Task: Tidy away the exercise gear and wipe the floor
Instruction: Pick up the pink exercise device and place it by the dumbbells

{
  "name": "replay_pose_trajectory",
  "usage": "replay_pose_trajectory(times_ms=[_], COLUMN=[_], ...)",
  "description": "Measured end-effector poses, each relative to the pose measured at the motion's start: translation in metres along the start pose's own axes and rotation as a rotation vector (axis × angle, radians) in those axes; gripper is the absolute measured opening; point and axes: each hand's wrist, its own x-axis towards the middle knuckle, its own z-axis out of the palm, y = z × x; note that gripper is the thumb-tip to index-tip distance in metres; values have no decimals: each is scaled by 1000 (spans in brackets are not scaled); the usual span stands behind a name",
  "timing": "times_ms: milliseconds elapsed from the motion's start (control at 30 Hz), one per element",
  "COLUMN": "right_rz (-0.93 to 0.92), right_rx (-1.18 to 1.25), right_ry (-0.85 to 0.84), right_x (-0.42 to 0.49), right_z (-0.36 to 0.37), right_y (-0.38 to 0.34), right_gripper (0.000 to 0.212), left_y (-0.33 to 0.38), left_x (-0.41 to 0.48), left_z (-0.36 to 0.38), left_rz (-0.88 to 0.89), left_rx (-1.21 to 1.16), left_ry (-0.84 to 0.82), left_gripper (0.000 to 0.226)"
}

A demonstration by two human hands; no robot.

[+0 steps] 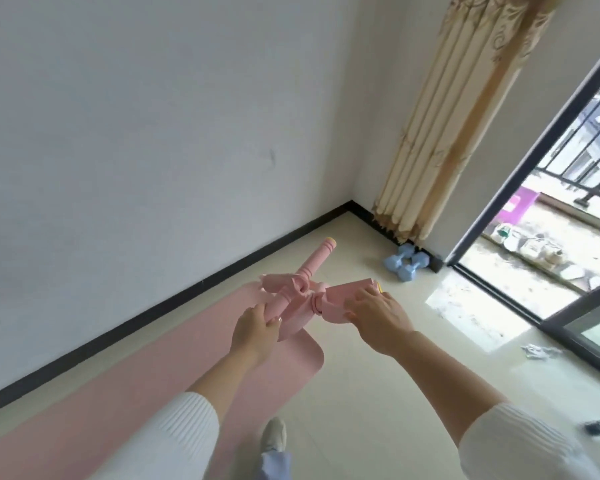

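The step in hand looks like the gear half of the job: a pink puller [291, 289], a bar with pedals and bands bunched at its middle, is held in the air over the near end of the pink mat [153, 375], which lies flat along the wall. The left hand [255, 325] has its grip closed round the near end of the bar, thumb across it. The right hand [378, 317] has its grip on a pedal [347, 292] at the right side, fingers curled over the top edge. The far end of the bar points toward the corner, where blue dumbbells [406, 262] sit on the floor [395, 375] just beside the curtain [447, 133]. A crumpled cloth [539, 351] lies on the floor near the sliding door, well apart from the hands. By my reading little is done: the mat is unrolled and the wiping has not begun. The next move likely calls for folding the pedals and bands in against the bar so nothing dangles, then carrying the bundle to wherever the gear is kept, perhaps by the dumbbells. No storage place is in view, so that is a guess.
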Motion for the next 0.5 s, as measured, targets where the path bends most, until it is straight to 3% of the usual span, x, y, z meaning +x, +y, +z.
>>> replay_pose_trajectory(times_ms=[133, 500], right_rz=[88, 325], right_rx=[40, 91], right_ry=[20, 45], right_x=[54, 153], right_z=[1, 0], right_y=[65, 258], right_gripper=[25, 23], left_y=[50, 186], left_x=[93, 294], left_z=[21, 110], left_rz=[30, 67], left_rx=[-14, 0], left_ry=[-84, -363], left_gripper=[13, 15])
